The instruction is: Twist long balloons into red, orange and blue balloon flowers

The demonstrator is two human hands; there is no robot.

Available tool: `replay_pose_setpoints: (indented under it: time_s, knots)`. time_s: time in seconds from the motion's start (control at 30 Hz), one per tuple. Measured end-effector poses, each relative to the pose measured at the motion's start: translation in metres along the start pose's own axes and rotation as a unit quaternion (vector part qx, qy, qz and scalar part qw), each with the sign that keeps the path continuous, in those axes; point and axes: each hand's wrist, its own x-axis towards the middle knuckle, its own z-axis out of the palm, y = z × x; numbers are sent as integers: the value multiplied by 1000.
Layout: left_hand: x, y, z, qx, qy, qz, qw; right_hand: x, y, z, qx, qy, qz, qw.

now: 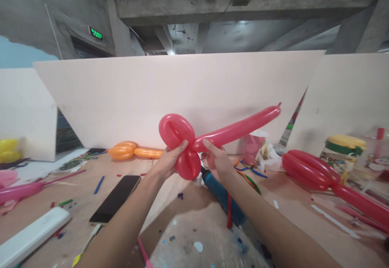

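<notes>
A pinkish-red modelling balloon (pixel 240 128) is held up in front of me, twisted into two loops, one above the other, with a long straight tail pointing right and slightly up. My left hand (pixel 170 159) pinches the twist where the loops meet, thumb on the near side. Just right of the twist, my right hand (pixel 216 158) grips the start of the tail between thumb and fingers. Below my right hand lies a blue balloon pump (pixel 220 191), partly covered by my forearm. An uninflated red balloon (pixel 229 211) rests across the pump.
A phone (pixel 117 199) and a white bar-shaped device (pixel 35 235) lie at the left. Behind them is an orange balloon (pixel 123 151). At the right are a dark red balloon (pixel 310 170), a yellow-lidded tub (pixel 343 148) and a pink cup (pixel 253 148). A white board (pixel 121 97) stands behind.
</notes>
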Motion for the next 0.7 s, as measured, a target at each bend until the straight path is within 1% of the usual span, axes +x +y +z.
replay_pose_setpoints:
  time_s: [0.03,0.1,0.2,0.27,0.3,0.37,0.43,0.47,0.53,0.6,0.63,0.67,0.7]
  knots:
    - [0,0,-2,-2,-21,-10,1000,0,-2,0,29,-15,33,999]
    - [-3,1,-7,-3,-76,-35,996,-1,-5,1,91,-25,104,990]
    - [-7,2,-12,0,-144,-79,986,-1,-6,1,114,-29,177,977]
    - [-9,1,-14,0,-162,-98,982,0,-4,0,99,-27,191,976]
    - [-10,0,-14,-1,-167,-101,981,-1,-3,0,85,-21,185,979]
    - [-8,-4,-11,-5,-172,-96,980,-1,-1,0,56,-4,152,987]
    - [-4,-7,-6,-10,-156,-73,985,-2,-1,1,30,11,95,995]
    - [-1,-8,-2,-5,-128,-50,991,-2,-2,1,17,20,60,998]
    - [5,-10,5,21,-43,4,999,-4,-4,2,-23,52,-18,998]
    - [8,-10,10,61,34,45,997,-5,-6,3,-85,97,-80,988]
    - [8,-10,12,81,55,54,994,-5,-7,3,-112,115,-100,982]
    - [8,-9,14,94,62,59,992,-6,-7,3,-130,125,-116,977]
    - [7,-7,16,100,55,60,992,-6,-7,3,-139,125,-131,974]
